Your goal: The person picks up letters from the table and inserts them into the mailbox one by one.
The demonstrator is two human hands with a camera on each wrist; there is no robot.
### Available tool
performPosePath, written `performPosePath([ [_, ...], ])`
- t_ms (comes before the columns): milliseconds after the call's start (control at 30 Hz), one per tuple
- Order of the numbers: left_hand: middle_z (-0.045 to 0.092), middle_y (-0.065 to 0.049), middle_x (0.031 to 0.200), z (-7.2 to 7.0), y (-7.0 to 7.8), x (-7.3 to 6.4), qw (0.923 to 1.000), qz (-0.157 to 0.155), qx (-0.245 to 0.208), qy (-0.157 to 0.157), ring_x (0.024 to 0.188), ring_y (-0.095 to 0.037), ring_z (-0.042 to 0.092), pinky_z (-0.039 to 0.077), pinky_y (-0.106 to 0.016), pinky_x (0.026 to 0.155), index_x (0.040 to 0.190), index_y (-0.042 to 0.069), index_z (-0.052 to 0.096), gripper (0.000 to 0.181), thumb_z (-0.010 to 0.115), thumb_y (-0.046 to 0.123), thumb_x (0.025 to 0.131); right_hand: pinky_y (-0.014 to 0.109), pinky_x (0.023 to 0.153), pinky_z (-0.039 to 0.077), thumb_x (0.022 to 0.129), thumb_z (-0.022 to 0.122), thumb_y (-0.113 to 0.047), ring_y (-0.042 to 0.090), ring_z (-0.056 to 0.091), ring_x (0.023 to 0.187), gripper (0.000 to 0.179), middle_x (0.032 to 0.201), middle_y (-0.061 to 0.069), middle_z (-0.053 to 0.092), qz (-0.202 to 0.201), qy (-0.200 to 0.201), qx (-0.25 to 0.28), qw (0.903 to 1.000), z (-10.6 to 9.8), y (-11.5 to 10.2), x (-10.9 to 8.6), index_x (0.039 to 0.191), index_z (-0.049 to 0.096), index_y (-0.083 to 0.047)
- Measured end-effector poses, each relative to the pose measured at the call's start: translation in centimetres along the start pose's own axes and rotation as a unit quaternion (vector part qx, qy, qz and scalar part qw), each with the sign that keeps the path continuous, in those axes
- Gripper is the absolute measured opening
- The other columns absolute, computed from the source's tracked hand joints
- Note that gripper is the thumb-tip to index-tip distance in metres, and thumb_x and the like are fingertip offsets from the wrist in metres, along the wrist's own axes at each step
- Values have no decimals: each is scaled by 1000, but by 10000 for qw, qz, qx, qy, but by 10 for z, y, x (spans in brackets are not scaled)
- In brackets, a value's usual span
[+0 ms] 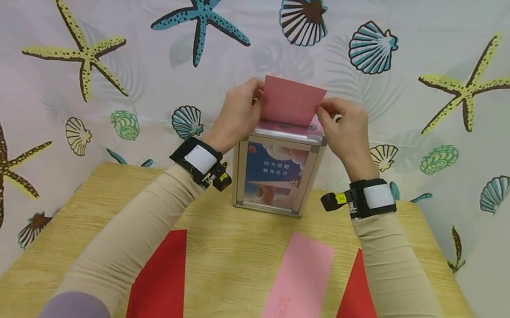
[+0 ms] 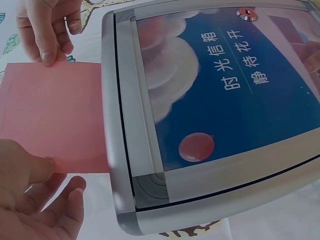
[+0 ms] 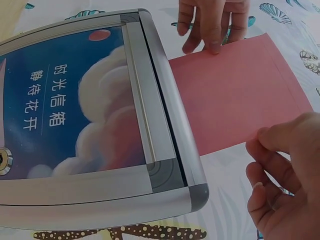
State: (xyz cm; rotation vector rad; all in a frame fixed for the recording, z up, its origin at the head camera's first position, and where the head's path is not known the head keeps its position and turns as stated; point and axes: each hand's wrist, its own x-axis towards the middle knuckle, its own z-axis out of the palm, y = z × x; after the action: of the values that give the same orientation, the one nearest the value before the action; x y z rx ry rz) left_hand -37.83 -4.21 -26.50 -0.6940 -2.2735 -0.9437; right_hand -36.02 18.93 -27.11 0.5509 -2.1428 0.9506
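Observation:
A pink envelope (image 1: 292, 102) stands upright over the top of a silver-framed letter box (image 1: 239, 173), its lower edge at the lid. My left hand (image 1: 240, 107) pinches the envelope's left edge between thumb and fingers. On the opposite edge, my right hand (image 1: 348, 130) pinches it near the lower corner. Both wrist views show the envelope (image 2: 55, 115) meeting the box's top rim, with a hand at each side; its bottom end is hidden behind that rim. The box's front panel (image 3: 105, 95) carries a blue and pink picture with white characters and a lock.
On the wooden table (image 1: 230, 264) lie a lighter pink envelope (image 1: 300, 287), a red envelope (image 1: 165, 288) partly under the left forearm, and another red one (image 1: 358, 309) beside the right forearm. A cloth with starfish and shells (image 1: 202, 10) hangs behind the box.

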Motion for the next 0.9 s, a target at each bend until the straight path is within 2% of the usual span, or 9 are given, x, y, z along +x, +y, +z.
performPosePath([
  [200, 69, -13, 109, -2, 2, 2, 9998, 188, -23, 113, 91, -17, 66, 56, -29, 78, 116, 4, 56, 17, 51, 8, 100, 30, 62, 41, 93, 64, -8, 19, 59, 78, 13, 84, 14, 71, -153, -16, -24, 9999, 3, 4, -1, 97, 73, -1],
  [367, 68, -13, 108, -2, 3, 3, 9992, 301, -60, 273, 87, -17, 66, 56, -27, 75, 112, 3, 57, 14, 52, 6, 100, 29, 61, 40, 92, 64, -8, 19, 59, 77, 13, 83, 13, 71, -131, -121, -74, 9998, 6, 7, -4, 97, 74, -1],
  [700, 69, -13, 104, -5, -4, -1, 9994, 205, 44, 265, 92, -18, 67, 57, -27, 75, 106, 1, 60, 10, 54, 5, 98, 33, 61, 42, 93, 64, -13, 18, 60, 81, 14, 89, 11, 72, -196, -249, -51, 9995, 10, 4, -8, 99, 73, -4],
  [900, 69, -15, 108, -1, -5, -3, 9991, 346, 48, 219, 99, -20, 66, 56, -27, 81, 110, 0, 59, 14, 53, 5, 99, 32, 61, 42, 93, 64, -14, 16, 59, 83, 15, 91, 9, 70, -289, -238, -35, 9993, 3, 3, -13, 101, 72, -6],
])
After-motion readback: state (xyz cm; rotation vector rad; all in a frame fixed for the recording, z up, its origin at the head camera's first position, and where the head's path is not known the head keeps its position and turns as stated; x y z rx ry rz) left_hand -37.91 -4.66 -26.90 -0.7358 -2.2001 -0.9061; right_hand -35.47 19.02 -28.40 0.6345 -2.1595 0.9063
